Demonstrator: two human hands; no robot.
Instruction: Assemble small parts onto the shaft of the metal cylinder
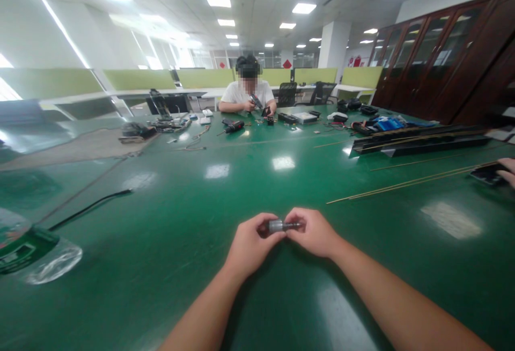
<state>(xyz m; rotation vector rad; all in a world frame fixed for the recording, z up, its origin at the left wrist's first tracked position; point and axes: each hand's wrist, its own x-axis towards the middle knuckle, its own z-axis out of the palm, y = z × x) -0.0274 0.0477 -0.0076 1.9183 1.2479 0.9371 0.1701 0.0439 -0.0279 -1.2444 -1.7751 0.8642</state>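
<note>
We're looking across a glossy green tabletop point(181, 222) in an office, ceiling lights point(218, 1) reflecting in it; clock taken from mid-view, twelve at top. Wooden cabinets point(426, 61) are standing at two o'clock, a co-worker in white point(247, 93) is sitting at twelve, brass-coloured rods point(402, 185) are lying near three, a plastic bottle point(28, 249) is sitting between eight and nine.

At six we're gripping a small metal cylinder point(276, 226): our left hand point(253, 241) is wrapping its left end, thumb and fingers parted only by its width. Our right hand point(311, 233) is pinching the tip of its thin dark shaft point(292, 226), fingertips nearly together. We're seeing the long axis running nine to three, shaft pointing to three. We're not managing to tell whether it's touching the tabletop.
</note>
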